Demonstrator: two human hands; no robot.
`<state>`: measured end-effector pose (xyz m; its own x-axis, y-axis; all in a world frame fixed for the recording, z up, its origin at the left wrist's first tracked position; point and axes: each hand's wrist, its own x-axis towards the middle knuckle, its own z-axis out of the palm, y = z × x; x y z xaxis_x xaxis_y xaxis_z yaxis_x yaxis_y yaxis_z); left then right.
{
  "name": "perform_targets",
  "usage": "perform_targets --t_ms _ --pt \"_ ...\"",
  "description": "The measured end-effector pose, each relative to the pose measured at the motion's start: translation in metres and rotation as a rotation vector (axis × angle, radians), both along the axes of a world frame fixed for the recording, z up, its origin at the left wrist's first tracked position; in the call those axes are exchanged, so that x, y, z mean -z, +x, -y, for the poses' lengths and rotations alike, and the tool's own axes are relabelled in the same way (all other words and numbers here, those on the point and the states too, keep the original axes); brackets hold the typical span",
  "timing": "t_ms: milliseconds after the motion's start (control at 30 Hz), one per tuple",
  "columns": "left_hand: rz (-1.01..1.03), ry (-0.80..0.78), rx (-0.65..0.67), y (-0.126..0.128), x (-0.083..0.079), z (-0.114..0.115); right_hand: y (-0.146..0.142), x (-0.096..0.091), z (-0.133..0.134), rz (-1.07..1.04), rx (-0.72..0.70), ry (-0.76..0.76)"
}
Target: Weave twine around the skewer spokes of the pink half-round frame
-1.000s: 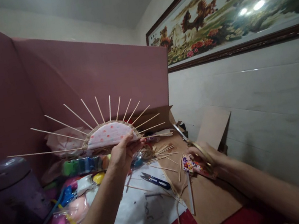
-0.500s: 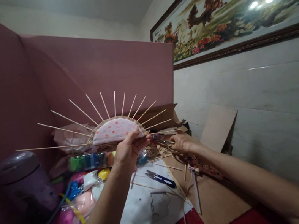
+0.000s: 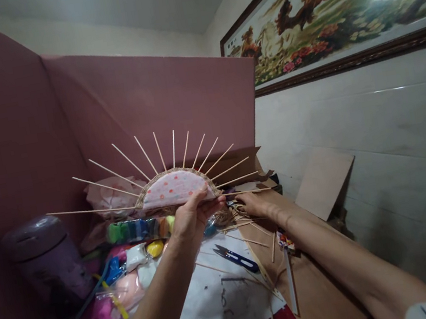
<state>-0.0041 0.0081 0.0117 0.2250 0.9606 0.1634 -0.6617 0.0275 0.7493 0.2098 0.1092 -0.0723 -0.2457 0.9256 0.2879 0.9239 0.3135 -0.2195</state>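
Note:
My left hand (image 3: pixel 191 219) is closed on the lower edge of a half-round pink fabric piece (image 3: pixel 172 188) with red dots, edged in woven cane, with several thin wooden sticks fanning out from it. I hold it upright above the table. My right hand (image 3: pixel 252 203) reaches forward to a bundle of cane strands (image 3: pixel 227 215) lying just beyond the half-round piece; its fingers are down among the strands and mostly hidden.
Blue thread snips (image 3: pixel 236 257) lie on white paper (image 3: pixel 207 314). Brown cardboard (image 3: pixel 313 285) covers the table's right side, with loose sticks on it. A purple pot (image 3: pixel 45 260) and bags of coloured material (image 3: pixel 117 297) fill the left. Pink partition boards (image 3: pixel 154 104) stand behind.
My right hand has moved from the patterned piece on the cardboard forward and left to the cane bundle. The scissors it held a second ago are no longer in it.

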Motion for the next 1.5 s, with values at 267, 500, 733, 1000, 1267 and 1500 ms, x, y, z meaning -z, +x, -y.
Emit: perform_targets --t_ms 267,500,733,1000,1267,1500 --pt "-0.001 0.021 0.029 0.004 0.004 -0.001 -0.017 -0.012 0.05 0.113 0.2 0.159" --pt "-0.015 0.087 0.044 0.007 0.01 -0.001 -0.044 -0.029 0.136 -0.036 0.107 0.587" --pt "-0.04 0.135 0.109 0.014 0.011 0.004 -0.054 -0.072 0.155 -0.093 -0.003 0.739" --pt "-0.05 0.132 0.135 0.017 0.009 0.011 -0.05 -0.083 0.151 -0.042 -0.078 0.731" --pt "-0.075 0.104 0.184 0.018 0.005 0.017 -0.048 -0.09 0.151 0.052 -0.062 0.789" --pt "-0.077 0.107 0.215 0.018 0.004 0.018 -0.048 -0.095 0.152 0.109 -0.074 0.783"
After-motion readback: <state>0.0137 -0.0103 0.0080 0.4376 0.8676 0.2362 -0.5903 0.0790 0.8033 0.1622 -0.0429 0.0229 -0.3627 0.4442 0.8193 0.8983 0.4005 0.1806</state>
